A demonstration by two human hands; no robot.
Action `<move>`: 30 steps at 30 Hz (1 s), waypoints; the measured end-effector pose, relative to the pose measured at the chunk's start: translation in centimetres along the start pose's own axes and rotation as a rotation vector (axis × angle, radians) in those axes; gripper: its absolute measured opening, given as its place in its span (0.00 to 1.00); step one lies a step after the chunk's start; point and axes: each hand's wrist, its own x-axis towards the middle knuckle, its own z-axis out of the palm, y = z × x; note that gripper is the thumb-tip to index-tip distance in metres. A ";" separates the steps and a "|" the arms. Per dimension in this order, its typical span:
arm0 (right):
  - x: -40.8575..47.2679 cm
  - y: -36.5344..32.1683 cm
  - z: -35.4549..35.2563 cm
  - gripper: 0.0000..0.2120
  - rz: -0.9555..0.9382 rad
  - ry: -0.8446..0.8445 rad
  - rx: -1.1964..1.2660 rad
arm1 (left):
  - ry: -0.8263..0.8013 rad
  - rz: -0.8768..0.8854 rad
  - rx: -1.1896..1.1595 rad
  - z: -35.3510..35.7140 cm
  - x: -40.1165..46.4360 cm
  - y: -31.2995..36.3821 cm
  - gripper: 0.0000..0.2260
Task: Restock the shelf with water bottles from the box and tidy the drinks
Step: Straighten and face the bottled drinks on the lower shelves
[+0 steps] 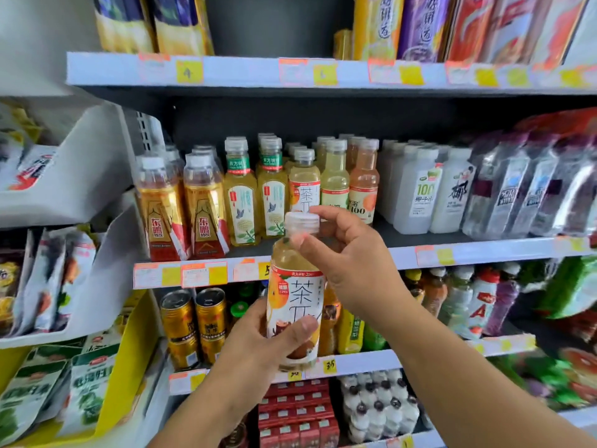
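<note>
I hold a tea bottle (295, 295) with a white and orange label upright in front of the middle shelf (468, 252). My left hand (258, 337) grips its lower body from the left. My right hand (349, 260) pinches its neck just under the clear cap. Behind it on the shelf stands a matching tea bottle (303, 185) in a row of drinks. No water bottles or box are in view.
The middle shelf holds gold-labelled bottles (181, 208), green tea bottles (255, 195), pale juice bottles (352, 182), white coconut drinks (433, 192) and clear packs (529, 189). Gold cans (193, 324) stand on the shelf below. Snack racks (64, 253) jut out at the left.
</note>
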 end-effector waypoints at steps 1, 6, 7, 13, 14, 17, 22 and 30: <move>-0.1 0.1 0.2 0.25 0.002 0.015 -0.019 | 0.017 0.014 -0.015 0.0 0.3 0.3 0.22; -1.0 0.8 1.0 0.36 0.053 -0.021 -0.169 | 0.029 0.032 -0.032 0.1 1.4 1.0 0.21; -1.2 0.9 1.1 0.37 0.066 -0.026 -0.195 | 0.024 0.028 -0.029 0.1 1.5 1.0 0.23; -1.7 2.4 1.5 0.39 0.131 -0.043 -0.185 | -0.005 -0.013 -0.091 0.2 1.4 -0.4 0.19; -1.6 2.4 1.6 0.39 0.130 -0.043 -0.180 | -0.003 -0.019 -0.086 0.0 1.4 -0.5 0.19; -1.5 2.3 1.9 0.40 0.132 -0.045 -0.174 | 0.000 -0.019 -0.057 -0.6 1.4 -0.5 0.23; -1.3 2.3 1.9 0.36 0.138 -0.082 -0.180 | 0.000 0.010 -0.037 -1.0 2.1 -0.6 0.18; 0.0 2.5 1.1 0.20 0.170 -0.031 -0.100 | 0.010 0.093 0.034 -1.0 5.4 1.0 0.19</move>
